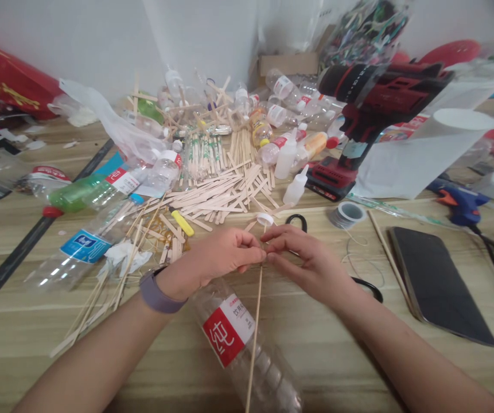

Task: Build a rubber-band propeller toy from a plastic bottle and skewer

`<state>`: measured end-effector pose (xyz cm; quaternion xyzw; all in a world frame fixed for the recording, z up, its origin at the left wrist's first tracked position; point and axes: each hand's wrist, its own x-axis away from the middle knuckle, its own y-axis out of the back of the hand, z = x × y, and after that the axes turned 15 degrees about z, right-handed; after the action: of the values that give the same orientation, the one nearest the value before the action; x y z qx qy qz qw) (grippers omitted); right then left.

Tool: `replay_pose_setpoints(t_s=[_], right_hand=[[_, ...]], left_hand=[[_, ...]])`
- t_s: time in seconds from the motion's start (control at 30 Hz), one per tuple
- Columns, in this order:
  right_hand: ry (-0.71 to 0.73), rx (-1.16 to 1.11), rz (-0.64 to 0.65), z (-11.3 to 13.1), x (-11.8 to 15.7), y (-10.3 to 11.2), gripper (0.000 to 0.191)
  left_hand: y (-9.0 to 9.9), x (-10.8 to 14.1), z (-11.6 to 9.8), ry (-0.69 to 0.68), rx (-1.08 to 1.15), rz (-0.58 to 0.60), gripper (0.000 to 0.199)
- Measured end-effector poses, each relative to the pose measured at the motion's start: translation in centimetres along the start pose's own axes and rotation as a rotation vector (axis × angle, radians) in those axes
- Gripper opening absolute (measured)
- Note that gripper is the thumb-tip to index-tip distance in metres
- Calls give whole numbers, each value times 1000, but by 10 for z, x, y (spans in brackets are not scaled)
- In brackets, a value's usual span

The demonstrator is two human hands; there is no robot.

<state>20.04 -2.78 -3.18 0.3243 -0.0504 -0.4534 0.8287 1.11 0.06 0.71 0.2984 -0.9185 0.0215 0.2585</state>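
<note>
Fingertips converge on the thin stick (253, 349)!
Left hand (232, 250) and right hand (300, 255) both pinch narrow around it, just below the white cap (265, 219), over the tilted bottle (229, 331). Craft sticks (218, 198) crowd the far side; a phone (438, 287) edges near the right forearm; open surface (175, 370) shows between left forearm and bottle.
</note>
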Motion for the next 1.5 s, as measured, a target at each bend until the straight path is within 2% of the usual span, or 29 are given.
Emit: replay_pose_setpoints(t_s=[0.17,0.43,0.67,0.8,1.1,1.23,1.33,1.5], right_hand=[[-106,-184,6,1,-1,1,12],[-155,-166,-93,3,1,-3,8],[-64,66,-201,10,3,-9,12],[15,236,-238,14,5,-12,10],[186,455,-234,10,8,-15,13],[235,466,-209,8,9,-10,15],[240,376,-199,9,10,-7,18],[202,187,-152,7,10,-4,22]], left_hand=[[0,0,-2,10,-3,-6,19],[-1,-2,2,36,-19,-65,12],[-3,-4,4,21,-31,-93,17],[-4,-4,1,30,45,-80,15],[0,-2,3,6,219,5,19],[2,-1,2,14,284,64,24],[3,-2,1,41,319,86,27],[2,-3,3,12,277,9,18]])
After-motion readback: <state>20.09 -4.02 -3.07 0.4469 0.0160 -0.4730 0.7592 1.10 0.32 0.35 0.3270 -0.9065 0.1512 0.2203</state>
